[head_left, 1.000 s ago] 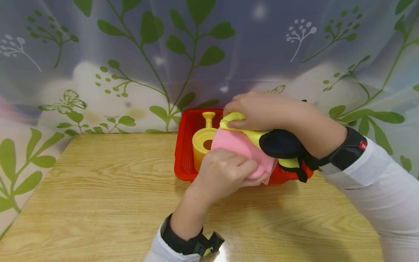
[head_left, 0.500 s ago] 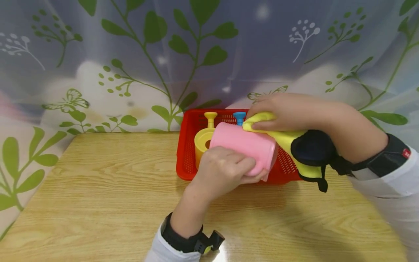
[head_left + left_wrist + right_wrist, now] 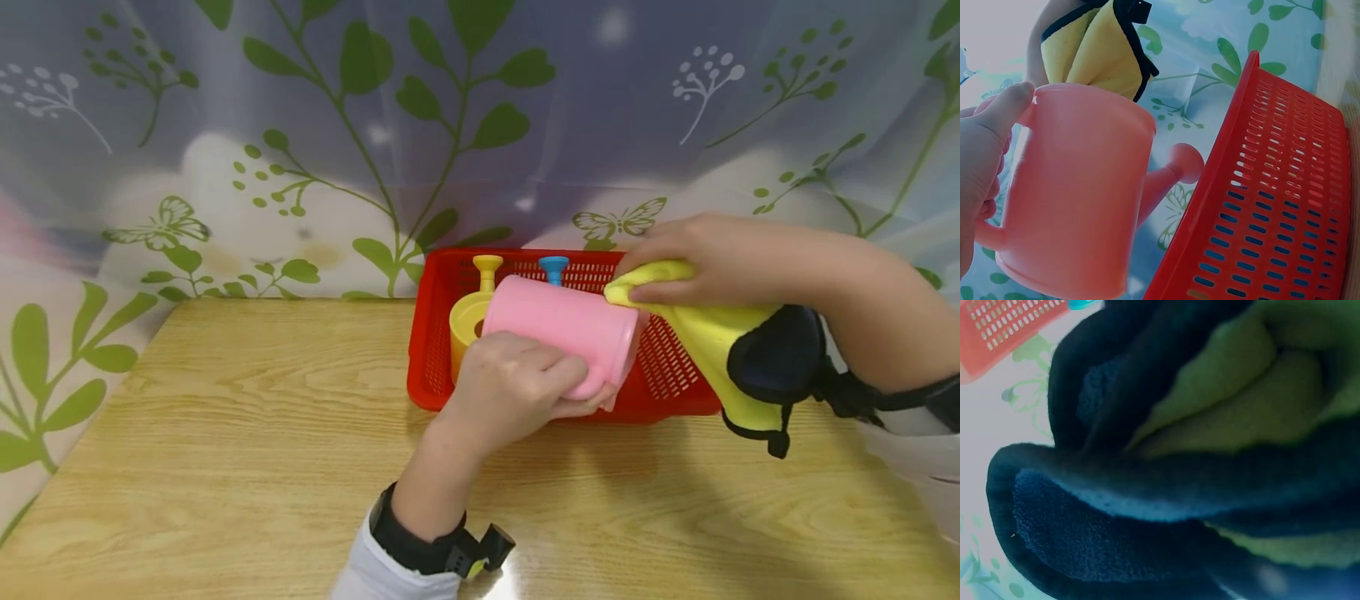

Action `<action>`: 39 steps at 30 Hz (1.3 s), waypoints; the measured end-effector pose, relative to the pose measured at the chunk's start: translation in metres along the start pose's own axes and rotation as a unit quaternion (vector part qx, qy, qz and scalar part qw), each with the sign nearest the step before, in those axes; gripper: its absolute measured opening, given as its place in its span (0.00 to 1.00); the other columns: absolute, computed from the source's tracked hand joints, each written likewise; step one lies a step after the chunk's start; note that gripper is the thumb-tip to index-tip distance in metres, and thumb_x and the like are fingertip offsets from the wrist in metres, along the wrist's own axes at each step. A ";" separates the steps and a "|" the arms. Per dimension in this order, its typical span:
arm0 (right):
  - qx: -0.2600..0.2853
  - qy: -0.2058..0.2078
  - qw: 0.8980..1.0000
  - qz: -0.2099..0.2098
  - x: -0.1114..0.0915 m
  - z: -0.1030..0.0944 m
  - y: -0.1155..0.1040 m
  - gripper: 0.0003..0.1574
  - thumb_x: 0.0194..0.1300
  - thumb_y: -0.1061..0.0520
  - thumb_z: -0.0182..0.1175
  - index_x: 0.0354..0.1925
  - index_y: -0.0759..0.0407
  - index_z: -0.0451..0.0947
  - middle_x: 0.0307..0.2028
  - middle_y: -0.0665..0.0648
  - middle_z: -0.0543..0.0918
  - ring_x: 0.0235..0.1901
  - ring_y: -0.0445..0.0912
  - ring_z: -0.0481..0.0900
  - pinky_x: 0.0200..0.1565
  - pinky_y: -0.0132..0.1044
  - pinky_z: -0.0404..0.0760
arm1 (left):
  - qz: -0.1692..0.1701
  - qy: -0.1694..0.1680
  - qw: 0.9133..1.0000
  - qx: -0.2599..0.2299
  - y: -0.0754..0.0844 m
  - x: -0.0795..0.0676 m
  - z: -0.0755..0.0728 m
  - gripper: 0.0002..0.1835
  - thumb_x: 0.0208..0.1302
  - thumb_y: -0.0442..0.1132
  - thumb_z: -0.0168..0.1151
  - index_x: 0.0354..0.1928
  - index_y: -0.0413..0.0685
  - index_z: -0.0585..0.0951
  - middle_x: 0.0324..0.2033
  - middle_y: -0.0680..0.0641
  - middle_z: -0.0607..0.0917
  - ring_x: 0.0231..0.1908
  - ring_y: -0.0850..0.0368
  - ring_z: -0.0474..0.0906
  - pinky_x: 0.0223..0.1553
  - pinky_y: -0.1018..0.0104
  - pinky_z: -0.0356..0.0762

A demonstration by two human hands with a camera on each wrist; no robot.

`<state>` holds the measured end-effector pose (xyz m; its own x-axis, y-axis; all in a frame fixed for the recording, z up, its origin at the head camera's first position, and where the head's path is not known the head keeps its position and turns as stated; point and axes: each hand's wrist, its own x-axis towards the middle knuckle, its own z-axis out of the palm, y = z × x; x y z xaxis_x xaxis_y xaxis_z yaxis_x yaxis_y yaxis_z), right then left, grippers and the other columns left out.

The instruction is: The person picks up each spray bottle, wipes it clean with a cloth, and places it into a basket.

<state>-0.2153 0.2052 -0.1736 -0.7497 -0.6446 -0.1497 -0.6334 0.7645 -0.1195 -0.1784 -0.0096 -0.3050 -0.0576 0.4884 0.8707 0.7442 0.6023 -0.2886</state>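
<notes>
My left hand [image 3: 510,387] grips the handle of a pink toy watering can [image 3: 562,325], which is tipped on its side over the red basket. In the left wrist view the can's spout with its round rose [image 3: 1186,164] sticks out toward the basket wall. My right hand [image 3: 697,258] pinches a yellow cloth with black edging [image 3: 712,342] right at the can's rim end; the rest of the cloth hangs down below the wrist. The right wrist view is mostly filled by the folds of the cloth [image 3: 1229,400], hiding the fingers.
The red perforated basket [image 3: 429,333] stands on the wooden table [image 3: 247,433] against a leaf-patterned backdrop. Inside it are a yellow watering can [image 3: 467,315] and, behind the pink can, a blue spout [image 3: 553,267].
My right hand has slid the cloth rightward along the pink watering can, from its left end to its right end. The left hand keeps its grip, and the blue spout has come into view.
</notes>
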 end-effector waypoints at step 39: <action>0.021 0.034 0.996 -0.082 0.063 0.007 -0.021 0.18 0.63 0.47 0.54 0.49 0.52 0.75 0.47 0.52 0.79 0.47 0.47 0.72 0.51 0.47 0.70 | 0.053 0.054 0.997 0.008 0.012 0.006 0.003 0.18 0.58 0.53 0.55 0.14 0.59 0.67 0.09 0.61 0.63 0.13 0.66 0.57 0.14 0.74 0.52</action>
<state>-0.2472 0.1485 -0.1878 -0.6492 -0.7583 -0.0587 -0.7405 0.6478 -0.1789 -0.1713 0.0025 -0.3043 0.0933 0.4797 0.8725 0.7315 0.5614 -0.3869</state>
